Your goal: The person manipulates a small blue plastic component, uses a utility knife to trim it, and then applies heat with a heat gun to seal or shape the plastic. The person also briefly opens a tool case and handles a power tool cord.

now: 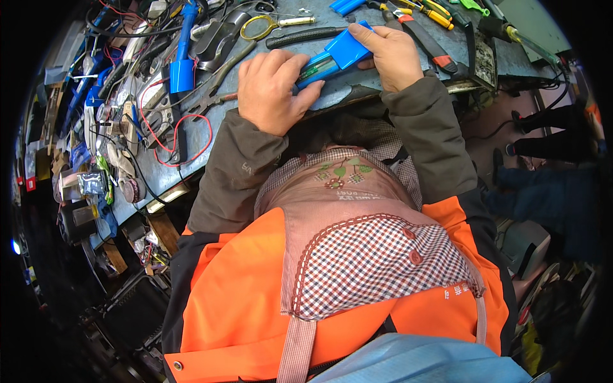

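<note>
In the head view, a blue plastic casing (341, 48) lies between my hands at the bench's near edge, tilted up to the right, with a green strip (319, 67) showing inside its narrower left part. My left hand (271, 86) has its fingers curled round the left end, hiding it. My right hand (391, 56) pinches the wider right end, thumb on top. A black bar-shaped handle (301, 36) lies just behind the casing, and pliers (209, 102) lie left of my left hand.
The metal bench (523, 64) holds a red-black tool (426, 45), yellow-handled tools (434, 16), another blue part (182, 75), a magnifier (258, 27), red wires (172, 150) and much clutter at left. At right, other people's legs (546, 145) show beside the bench.
</note>
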Available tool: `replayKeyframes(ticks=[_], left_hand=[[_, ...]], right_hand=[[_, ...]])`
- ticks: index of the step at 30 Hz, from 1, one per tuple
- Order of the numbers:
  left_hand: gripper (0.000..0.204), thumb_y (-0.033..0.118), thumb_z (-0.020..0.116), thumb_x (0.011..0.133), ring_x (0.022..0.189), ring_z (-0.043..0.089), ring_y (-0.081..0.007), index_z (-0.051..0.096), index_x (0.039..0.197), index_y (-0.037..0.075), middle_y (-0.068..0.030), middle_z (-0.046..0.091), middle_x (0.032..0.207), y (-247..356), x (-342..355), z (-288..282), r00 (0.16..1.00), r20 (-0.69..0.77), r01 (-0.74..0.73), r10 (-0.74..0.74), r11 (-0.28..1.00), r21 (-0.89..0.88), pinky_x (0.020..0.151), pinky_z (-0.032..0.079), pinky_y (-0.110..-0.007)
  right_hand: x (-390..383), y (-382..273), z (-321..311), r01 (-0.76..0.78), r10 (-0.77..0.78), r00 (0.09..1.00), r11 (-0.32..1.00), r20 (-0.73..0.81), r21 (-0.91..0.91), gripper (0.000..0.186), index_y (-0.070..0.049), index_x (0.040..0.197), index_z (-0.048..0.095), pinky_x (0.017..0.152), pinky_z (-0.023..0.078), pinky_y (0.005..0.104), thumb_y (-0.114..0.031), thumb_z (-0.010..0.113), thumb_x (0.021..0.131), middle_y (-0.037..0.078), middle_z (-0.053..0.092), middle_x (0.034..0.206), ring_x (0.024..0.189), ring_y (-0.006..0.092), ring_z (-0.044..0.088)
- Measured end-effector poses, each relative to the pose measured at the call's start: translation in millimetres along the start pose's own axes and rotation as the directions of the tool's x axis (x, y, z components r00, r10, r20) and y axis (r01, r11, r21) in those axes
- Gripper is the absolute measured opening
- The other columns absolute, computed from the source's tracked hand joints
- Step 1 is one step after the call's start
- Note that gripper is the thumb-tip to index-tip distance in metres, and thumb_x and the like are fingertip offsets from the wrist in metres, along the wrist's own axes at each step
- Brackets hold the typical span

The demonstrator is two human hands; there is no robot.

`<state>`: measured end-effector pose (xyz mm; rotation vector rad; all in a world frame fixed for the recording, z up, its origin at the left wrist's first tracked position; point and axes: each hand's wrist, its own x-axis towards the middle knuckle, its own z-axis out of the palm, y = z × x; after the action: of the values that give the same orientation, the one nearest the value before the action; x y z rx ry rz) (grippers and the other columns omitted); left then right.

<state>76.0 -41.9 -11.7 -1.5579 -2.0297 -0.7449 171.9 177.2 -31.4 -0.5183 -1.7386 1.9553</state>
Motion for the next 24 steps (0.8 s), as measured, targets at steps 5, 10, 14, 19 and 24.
replayKeyframes(ticks=[5,10,14,19,24], left_hand=[[0.041,0.028,0.086,0.076,0.095,0.063,-0.026,0.073,0.112,0.012,-0.0034,0.068,0.103,-2,1,0,1.0,-0.014,0.014,-0.015,1.0,-0.003,0.084,0.044,-0.041],[0.041,0.029,0.086,0.077,0.095,0.063,-0.0257,0.074,0.111,0.012,-0.0035,0.068,0.103,0,-1,1,0.999,0.022,0.044,-0.044,0.999,-0.008,0.083,0.044,-0.04],[0.04,0.03,0.086,0.077,0.093,0.064,-0.0263,0.074,0.111,0.011,-0.004,0.068,0.102,-2,-1,3,0.998,0.026,0.054,-0.053,0.998,-0.025,0.081,0.044,-0.04],[0.043,0.027,0.086,0.078,0.089,0.066,-0.0294,0.073,0.114,0.008,-0.0076,0.068,0.101,-2,-1,5,0.997,0.025,0.077,-0.075,0.992,-0.095,0.078,0.049,-0.042],[0.062,0.014,0.089,0.077,0.092,0.069,-0.0282,0.065,0.133,0.002,-0.0139,0.069,0.1,2,3,-1,0.99,0.06,0.139,-0.13,0.973,-0.182,0.08,0.056,-0.036]], right_hand=[[1,0,-1,0.011,-0.011,0.999,1.0,0.037,-0.002,0.034,0.0,0.097,0.076,0.064,0.054,0.0245,-0.034,0.076,0.098,0.003,0.073,0.086,0.074,0.0094,0.067],[-2,-2,-2,0.013,-0.014,0.996,1.0,0.084,0.012,0.034,0.0,0.101,0.077,0.066,0.055,0.0241,-0.034,0.074,0.099,0.003,0.075,0.089,0.076,0.0087,0.068],[-5,-4,0,0.007,-0.006,0.996,1.0,0.086,-0.016,0.033,-0.001,0.102,0.078,0.067,0.055,0.0239,-0.034,0.074,0.1,0.002,0.076,0.089,0.077,0.0082,0.068],[-14,-4,6,-0.009,0.01,0.993,1.0,0.121,-0.005,0.032,-0.002,0.106,0.078,0.067,0.056,0.0246,-0.033,0.074,0.1,0.003,0.076,0.093,0.078,0.0085,0.069],[-22,-2,11,-0.08,0.052,0.976,0.989,0.213,0.124,0.03,-0.001,0.113,0.073,0.067,0.06,0.0267,-0.028,0.074,0.1,0.005,0.075,0.098,0.082,0.0112,0.071]])
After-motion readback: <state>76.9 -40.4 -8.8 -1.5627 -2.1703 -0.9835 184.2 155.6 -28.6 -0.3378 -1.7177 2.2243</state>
